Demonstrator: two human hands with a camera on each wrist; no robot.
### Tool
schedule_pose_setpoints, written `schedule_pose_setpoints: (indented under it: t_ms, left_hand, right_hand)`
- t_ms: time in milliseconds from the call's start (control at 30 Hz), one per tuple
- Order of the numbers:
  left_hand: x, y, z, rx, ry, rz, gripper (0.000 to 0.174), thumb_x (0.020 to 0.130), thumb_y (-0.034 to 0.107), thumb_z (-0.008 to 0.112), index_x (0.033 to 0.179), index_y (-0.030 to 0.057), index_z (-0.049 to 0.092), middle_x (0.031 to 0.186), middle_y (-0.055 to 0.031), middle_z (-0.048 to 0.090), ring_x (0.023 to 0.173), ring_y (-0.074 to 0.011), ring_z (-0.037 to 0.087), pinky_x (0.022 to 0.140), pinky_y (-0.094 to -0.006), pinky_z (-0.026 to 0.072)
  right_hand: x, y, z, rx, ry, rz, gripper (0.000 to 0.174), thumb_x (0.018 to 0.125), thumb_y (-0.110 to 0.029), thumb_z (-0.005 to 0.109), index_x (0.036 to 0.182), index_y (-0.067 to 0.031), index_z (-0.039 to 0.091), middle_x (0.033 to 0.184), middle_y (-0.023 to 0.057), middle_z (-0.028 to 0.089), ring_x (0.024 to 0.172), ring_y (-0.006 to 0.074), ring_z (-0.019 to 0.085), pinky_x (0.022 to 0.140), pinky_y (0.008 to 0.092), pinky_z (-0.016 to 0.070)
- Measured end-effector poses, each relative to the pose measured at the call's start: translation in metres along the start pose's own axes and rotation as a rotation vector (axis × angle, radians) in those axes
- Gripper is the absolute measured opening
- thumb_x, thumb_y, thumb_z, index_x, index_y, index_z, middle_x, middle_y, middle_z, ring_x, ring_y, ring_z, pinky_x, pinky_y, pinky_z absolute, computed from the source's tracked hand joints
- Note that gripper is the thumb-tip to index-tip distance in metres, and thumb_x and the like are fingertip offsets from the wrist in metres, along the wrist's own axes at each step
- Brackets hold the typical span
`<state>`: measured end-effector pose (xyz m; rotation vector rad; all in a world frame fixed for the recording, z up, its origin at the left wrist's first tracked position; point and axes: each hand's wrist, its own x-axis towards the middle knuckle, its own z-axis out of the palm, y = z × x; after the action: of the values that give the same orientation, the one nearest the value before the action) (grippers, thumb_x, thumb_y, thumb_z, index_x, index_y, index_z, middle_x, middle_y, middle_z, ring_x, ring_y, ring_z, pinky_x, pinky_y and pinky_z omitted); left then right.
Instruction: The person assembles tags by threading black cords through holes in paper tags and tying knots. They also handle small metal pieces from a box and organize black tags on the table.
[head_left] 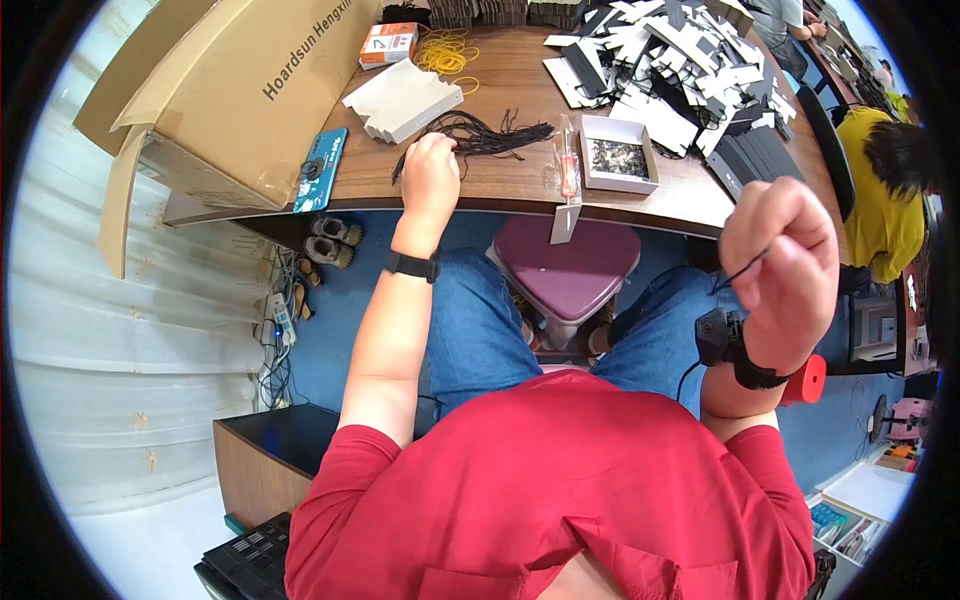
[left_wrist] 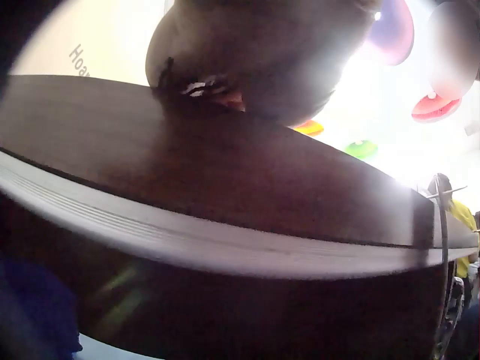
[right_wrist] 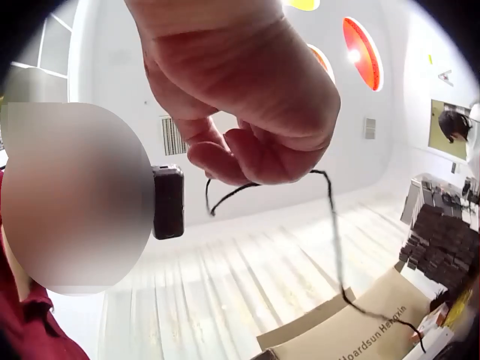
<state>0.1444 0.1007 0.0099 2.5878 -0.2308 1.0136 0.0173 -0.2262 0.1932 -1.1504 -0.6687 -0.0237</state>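
Observation:
In the head view my left hand (head_left: 430,172) is at the near table edge with fingers curled over one end of a bundle of black cords (head_left: 500,136). Dark strands show on both sides of that hand. The left wrist view has the same hand (left_wrist: 247,60) in deep shadow, low against the tabletop. My right hand (head_left: 785,245), raised at the right, pinches a thin black cord (head_left: 742,270) between thumb and fingers. In the right wrist view the cord (right_wrist: 335,232) makes a small loop below the fingertips and trails down to the right.
A cardboard box (head_left: 240,100) stands at the left beside a blue packet (head_left: 320,170). Behind the cords lie a white stack (head_left: 403,100) and yellow cords (head_left: 445,50). A shallow white box (head_left: 618,180) and a heap of black and white strips (head_left: 670,60) occupy the right.

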Motion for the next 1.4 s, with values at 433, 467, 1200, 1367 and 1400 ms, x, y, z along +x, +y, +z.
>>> schedule_pose_setpoints:
  t_ms: [433,467,1200,1367,1400]
  left_hand:
    - [-0.056,0.151,-0.047,-1.58,-0.697,-0.527,0.024,0.094,0.012,0.056,0.112,-0.0029,0.059,0.106,-0.0067,0.063,0.097,-0.0106,0.058,0.086,-0.0255,0.0458]
    - [-0.06,0.149,-0.043,-1.548,-0.704,-0.565,0.022,0.093,0.011,0.056,0.11,-0.0026,0.06,0.103,-0.0061,0.063,0.094,-0.0103,0.058,0.084,-0.025,0.0461]
    - [-0.056,0.182,-0.05,-1.14,-0.499,0.091,0.01,0.079,0.003,0.066,0.088,0.001,0.064,0.083,-0.0083,0.063,0.077,-0.0202,0.062,0.071,-0.0303,0.0493]
    - [-0.061,0.166,-0.035,-1.402,-0.587,-0.384,0.008,0.086,0.003,0.061,0.093,-0.0022,0.063,0.089,-0.0042,0.064,0.084,-0.0088,0.059,0.077,-0.0244,0.0481]
    - [-0.063,0.163,-0.036,-1.332,-0.592,-0.355,0.008,0.086,0.002,0.061,0.092,-0.002,0.063,0.088,-0.0037,0.063,0.083,-0.0087,0.059,0.076,-0.0242,0.0481]
  right_hand:
    - [-0.002,0.098,-0.012,-0.656,-0.173,0.659,0.011,0.082,-0.008,0.059,0.083,0.0029,0.062,0.063,0.0062,0.06,0.054,0.0098,0.055,0.05,0.0254,0.045]
    - [-0.004,0.103,-0.014,-0.695,-0.177,0.645,0.011,0.081,-0.008,0.06,0.082,0.003,0.063,0.063,0.0075,0.061,0.054,0.011,0.056,0.051,0.0265,0.0454]
    - [-0.032,0.194,-0.028,-0.135,-0.298,0.529,0.014,0.07,-0.008,0.066,0.083,-0.0019,0.064,0.081,0.0106,0.066,0.073,0.0157,0.061,0.065,0.0287,0.0497]
    - [-0.056,0.212,-0.036,-1.004,-0.454,0.286,0.018,0.079,-0.013,0.059,0.096,-0.0135,0.066,0.087,0.0036,0.068,0.081,0.0149,0.066,0.067,0.0283,0.0525]
    - [-0.061,0.205,-0.028,-1.445,-0.591,0.146,0.016,0.081,-0.018,0.058,0.094,-0.0144,0.066,0.086,0.0021,0.068,0.082,0.0152,0.067,0.065,0.0291,0.0531]
